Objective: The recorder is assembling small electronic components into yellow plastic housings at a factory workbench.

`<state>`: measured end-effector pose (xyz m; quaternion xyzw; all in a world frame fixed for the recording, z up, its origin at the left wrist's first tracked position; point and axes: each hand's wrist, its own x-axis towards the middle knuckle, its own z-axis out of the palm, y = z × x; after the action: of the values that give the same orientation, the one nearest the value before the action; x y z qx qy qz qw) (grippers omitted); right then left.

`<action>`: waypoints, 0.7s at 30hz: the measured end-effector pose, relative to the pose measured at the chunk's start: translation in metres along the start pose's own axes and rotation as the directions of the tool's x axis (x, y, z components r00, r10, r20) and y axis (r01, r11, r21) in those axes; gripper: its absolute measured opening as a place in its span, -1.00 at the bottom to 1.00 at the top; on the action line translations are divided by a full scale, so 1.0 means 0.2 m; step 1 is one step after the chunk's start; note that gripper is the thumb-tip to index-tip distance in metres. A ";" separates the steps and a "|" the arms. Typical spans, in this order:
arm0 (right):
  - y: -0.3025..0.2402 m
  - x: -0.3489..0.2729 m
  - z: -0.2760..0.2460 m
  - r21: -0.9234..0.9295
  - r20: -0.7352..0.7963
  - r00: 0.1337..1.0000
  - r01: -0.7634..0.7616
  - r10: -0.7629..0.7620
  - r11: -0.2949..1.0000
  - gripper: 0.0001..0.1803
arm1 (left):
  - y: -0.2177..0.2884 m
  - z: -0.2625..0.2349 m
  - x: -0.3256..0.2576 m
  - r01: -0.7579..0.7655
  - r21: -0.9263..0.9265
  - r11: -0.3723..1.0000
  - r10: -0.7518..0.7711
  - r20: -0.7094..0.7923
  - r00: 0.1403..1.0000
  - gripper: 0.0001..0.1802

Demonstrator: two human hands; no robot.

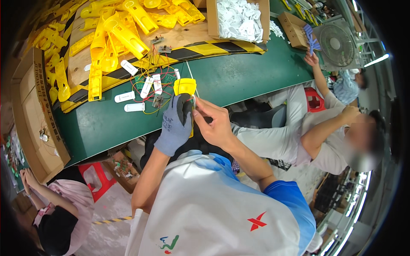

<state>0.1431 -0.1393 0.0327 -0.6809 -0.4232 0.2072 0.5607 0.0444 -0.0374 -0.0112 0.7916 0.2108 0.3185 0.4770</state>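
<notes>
My left hand [174,126], in a grey-blue glove with dark fingertips, grips a yellow plastic housing [185,86] just over the near edge of the green table [239,70]. Bare and closed, my right hand [216,126] pinches at the housing's right side; whatever is between its fingertips is too small to make out. Just beyond and to the left lie several white oblong parts [146,87] with red, yellow and black wires. Small circuit boards [157,101] are tangled among them.
Many yellow housings [124,36] are heaped on a wooden board edged with black-and-yellow tape [209,49]. Behind stands a cardboard box [212,19] of white parts. A long cardboard tray [30,85] sits at left. Co-workers sit at right [318,147] and left [70,213]; a fan [337,45] stands far right.
</notes>
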 end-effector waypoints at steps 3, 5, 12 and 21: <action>0.01 0.00 -0.03 -0.084 0.008 1.000 0.004 -0.004 0.996 -0.62 | 0.02 0.04 0.01 0.057 -0.098 0.994 -0.061 -0.037 0.997 -0.68; 0.06 -0.02 -0.03 -0.082 -0.011 0.999 -0.033 0.032 0.996 -0.63 | 0.03 0.07 -0.01 0.055 -0.120 0.991 -0.066 -0.090 0.994 -0.71; 0.12 -0.06 0.00 0.057 -0.098 0.984 -0.143 0.148 0.988 -0.64 | 0.04 0.09 -0.01 0.110 -0.192 0.975 -0.123 -0.060 0.991 -0.74; 0.06 -0.01 -0.06 -0.236 -0.033 0.999 0.007 -0.015 0.972 -0.63 | 0.01 0.08 0.02 0.081 -0.173 0.982 -0.075 0.045 0.996 -0.72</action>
<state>0.1559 -0.1487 0.0239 -0.7437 -0.4388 0.1406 0.4843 0.0587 -0.0447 -0.0134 0.7438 0.2039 0.3018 0.5604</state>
